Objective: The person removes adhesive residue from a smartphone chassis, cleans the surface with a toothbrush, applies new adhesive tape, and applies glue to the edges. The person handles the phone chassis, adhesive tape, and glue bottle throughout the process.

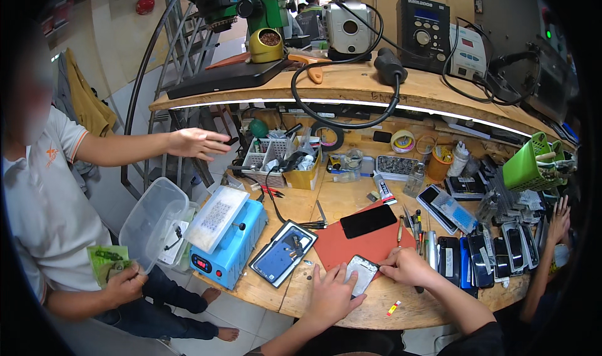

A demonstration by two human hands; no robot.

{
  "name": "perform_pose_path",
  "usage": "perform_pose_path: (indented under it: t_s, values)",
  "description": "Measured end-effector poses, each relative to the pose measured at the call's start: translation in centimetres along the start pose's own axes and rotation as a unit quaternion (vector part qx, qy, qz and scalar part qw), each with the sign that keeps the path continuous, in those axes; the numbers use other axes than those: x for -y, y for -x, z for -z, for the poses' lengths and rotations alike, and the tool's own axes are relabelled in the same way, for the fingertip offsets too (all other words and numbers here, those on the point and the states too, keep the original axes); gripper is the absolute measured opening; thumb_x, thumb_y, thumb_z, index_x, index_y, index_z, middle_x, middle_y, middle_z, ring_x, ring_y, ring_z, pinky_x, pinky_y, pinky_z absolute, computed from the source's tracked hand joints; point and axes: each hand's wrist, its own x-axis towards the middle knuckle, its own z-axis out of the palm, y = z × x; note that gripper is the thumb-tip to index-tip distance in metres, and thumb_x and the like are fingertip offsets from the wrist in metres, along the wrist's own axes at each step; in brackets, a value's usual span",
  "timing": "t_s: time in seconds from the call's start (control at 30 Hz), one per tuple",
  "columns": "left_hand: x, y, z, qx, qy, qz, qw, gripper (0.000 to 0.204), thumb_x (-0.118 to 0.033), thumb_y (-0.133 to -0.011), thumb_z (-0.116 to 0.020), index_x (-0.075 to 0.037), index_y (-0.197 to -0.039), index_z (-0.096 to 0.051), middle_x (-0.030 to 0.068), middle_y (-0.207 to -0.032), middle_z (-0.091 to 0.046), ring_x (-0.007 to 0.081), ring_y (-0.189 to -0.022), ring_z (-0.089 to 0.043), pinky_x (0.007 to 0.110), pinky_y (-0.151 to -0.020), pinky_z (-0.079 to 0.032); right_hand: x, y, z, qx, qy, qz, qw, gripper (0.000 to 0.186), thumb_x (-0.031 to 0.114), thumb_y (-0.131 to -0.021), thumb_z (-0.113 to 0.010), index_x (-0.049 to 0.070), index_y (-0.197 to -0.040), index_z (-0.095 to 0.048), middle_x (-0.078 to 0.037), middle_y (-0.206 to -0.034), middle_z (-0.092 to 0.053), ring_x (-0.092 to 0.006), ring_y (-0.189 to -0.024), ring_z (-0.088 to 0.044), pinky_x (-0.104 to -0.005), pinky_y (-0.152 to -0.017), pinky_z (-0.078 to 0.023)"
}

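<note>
An opened phone body [362, 276] with a pale inner face lies tilted near the bench's front edge, partly over a red-orange mat [332, 246]. My left hand [331, 296] grips its left side, fingers along the edge and thumb at the lower end. At the phone's upper right corner, my right hand [407, 267] has its fingers pinched together; what is between them is hidden. A black phone screen [370, 221] rests on the mat beyond both hands. To the left, a blue phone back [282, 254] carries small loose parts.
A blue machine with a plate on top [229, 246] stands left. Phones [483, 255] and hand tools [431, 249] crowd the right. A shelf [251, 99] overhangs the back. A person stands left, one hand [199, 144] reaching over the bench; another person's hand [558, 221] is far right.
</note>
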Motion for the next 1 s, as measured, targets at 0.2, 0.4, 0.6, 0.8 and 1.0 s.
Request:
perform_pose_path:
  t_s: [0.2,0.4,0.6,0.8,1.0]
  values:
    - [-0.1,0.2,-0.2,-0.004,0.010,0.014,1.000,0.067,-0.061,-0.093,-0.075,-0.013,-0.139,-0.075,0.0201,-0.151,-0.065,0.0310,-0.142,-0.060,0.075,-0.120,-0.031,0.1,0.2,0.1,-0.012,-0.019,0.012,1.000,0.023,0.021,-0.094,-0.076,0.005,-0.109,-0.085,-0.023,-0.099,-0.079,-0.0407,-0.093,-0.077,-0.0457,-0.088,-0.060]
    - [0.1,-0.1,0.2,0.031,0.009,0.012,0.999,0.068,-0.060,-0.094,-0.073,-0.013,-0.143,-0.073,0.0199,-0.154,-0.062,0.0312,-0.144,-0.058,0.075,-0.121,-0.031,0.7,0.7,0.6,0.012,-0.050,-0.058,0.997,0.023,0.022,-0.095,-0.074,0.004,-0.106,-0.083,-0.025,-0.090,-0.077,-0.0423,-0.082,-0.077,-0.0467,-0.078,-0.061]
    - [-0.6,-0.1,0.9,0.087,0.046,0.040,0.994,0.071,-0.052,-0.098,-0.072,-0.007,-0.152,-0.064,0.0231,-0.160,-0.056,0.0328,-0.151,-0.051,0.075,-0.123,-0.028,0.3,0.7,0.5,0.004,-0.036,-0.028,0.999,0.022,0.020,-0.095,-0.073,0.001,-0.098,-0.083,-0.018,-0.068,-0.072,-0.0273,-0.062,-0.075,-0.0413,-0.064,-0.056]
    - [-0.9,-0.2,1.1,0.079,0.078,0.049,0.993,0.071,-0.051,-0.096,-0.074,-0.006,-0.151,-0.064,0.0232,-0.162,-0.054,0.0325,-0.154,-0.048,0.074,-0.125,-0.025,0.3,0.1,0.5,0.008,-0.166,-0.104,0.981,0.019,0.010,-0.097,-0.074,-0.007,-0.096,-0.083,-0.005,-0.059,-0.066,-0.0073,-0.056,-0.057,-0.0318,-0.054,-0.047]
    - [-0.7,0.3,0.6,0.050,0.076,0.037,0.995,0.067,-0.050,-0.096,-0.074,-0.008,-0.147,-0.068,0.0202,-0.159,-0.058,0.0334,-0.153,-0.049,0.074,-0.125,-0.025,2.0,0.6,0.6,-0.013,-0.071,-0.042,0.996,0.024,0.011,-0.101,-0.072,-0.004,-0.117,-0.079,-0.017,-0.070,-0.071,-0.0091,-0.064,-0.060,-0.0365,-0.060,-0.050]
